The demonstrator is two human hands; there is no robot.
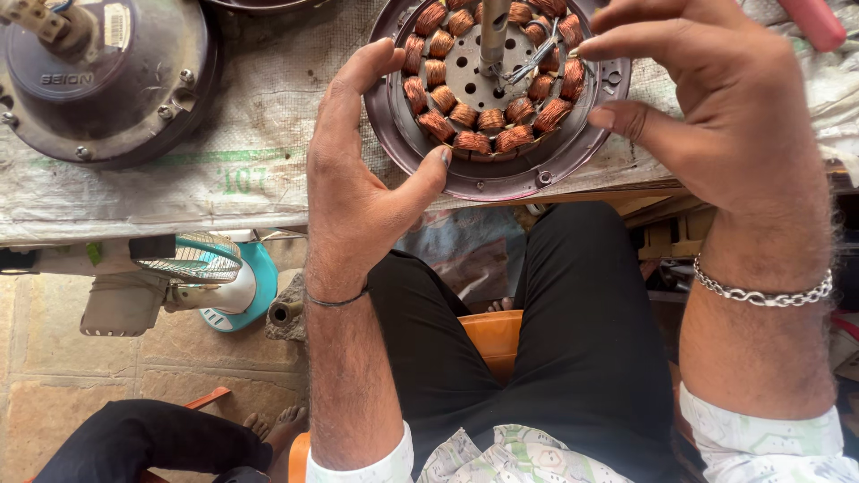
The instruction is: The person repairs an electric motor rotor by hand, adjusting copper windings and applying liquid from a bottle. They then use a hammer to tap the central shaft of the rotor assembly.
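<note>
A round fan motor (501,174) lies open on the bench, its ring of copper wire coils (474,141) around a perforated metal core with a grey shaft (493,31) standing up in the middle. My left hand (358,170) cups the motor's left rim, thumb pressed on the casing edge near the front coils. My right hand (707,107) reaches over the right side, fingertips pinching at thin wire ends by the coils at the upper right. Both wrists wear bands: a thin black one on the left, a silver chain on the right.
A second, closed dark motor housing (107,80) sits at the left on the woven sack cloth (233,170) covering the bench. Below the bench edge stand a small teal table fan (224,282) and an orange stool (492,335). Another person's legs and bare feet (268,429) are at lower left.
</note>
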